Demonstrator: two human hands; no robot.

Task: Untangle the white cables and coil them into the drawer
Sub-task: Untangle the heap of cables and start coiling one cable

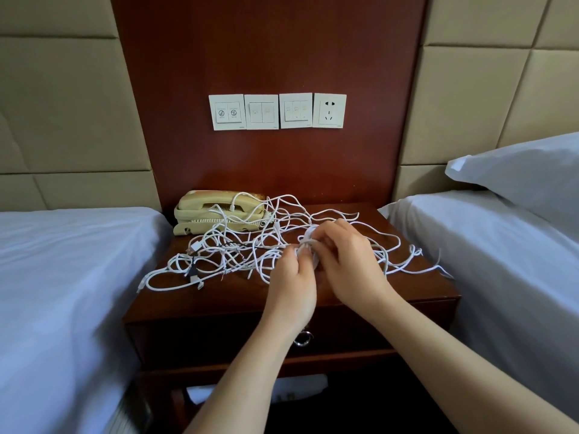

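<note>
From the head camera I see the white cables [238, 249] lying in one loose tangle on the surface [219, 296], which is a dark wooden bedside top. The loops spread from the left front part to the right edge, where some strands hang over the side towards the right bed [501, 261]. At the back left the tangle climbs over a cream phone [219, 211], and one plug end lies on its handset. More plugs [194, 245] lie in the left part of the tangle.

Both hands meet over the right middle of the surface. Between them is a small coil [308, 244] of white cable. The left hand [293, 274] has its fingers curled and pinches the coil from the near left side. The right hand [347, 264] has its fingers bent around the coil from the right, with the fingertips on top of it. I cannot tell how many turns the coil has.

The drawer [203, 339] is under the surface and it is closed. Its round metal knob [303, 338] shows just beside the left wrist.

On the red-brown wall panel [266, 51] behind, three switch plates [261, 111] and one socket [329, 110] stand in a row. The left bed [62, 261] is just beside the surface. A pillow [526, 170] lies on the right bed.
</note>
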